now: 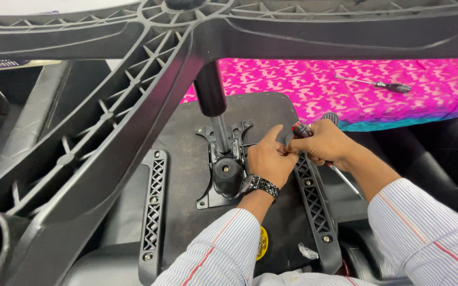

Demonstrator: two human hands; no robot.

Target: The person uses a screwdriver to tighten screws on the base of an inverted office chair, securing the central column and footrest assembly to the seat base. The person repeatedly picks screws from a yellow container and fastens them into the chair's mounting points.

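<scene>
Upturned office chair, seat underside (186,159) facing up, left hand (269,159) curled with fingertips pinched on something small (can't tell what, hidden) just beside the metal tilt mechanism (223,164); right hand (324,143) closed around a red-and-black screwdriver (303,130), its shaft trailing down over the right arm bracket (314,201). Risks as I judge them: small part slips from the pinch and drops between the seats, screwdriver tip scrapes the bracket, star base (133,106) overhead knocks the wrists since the gas cylinder (210,95) holds it loosely
</scene>
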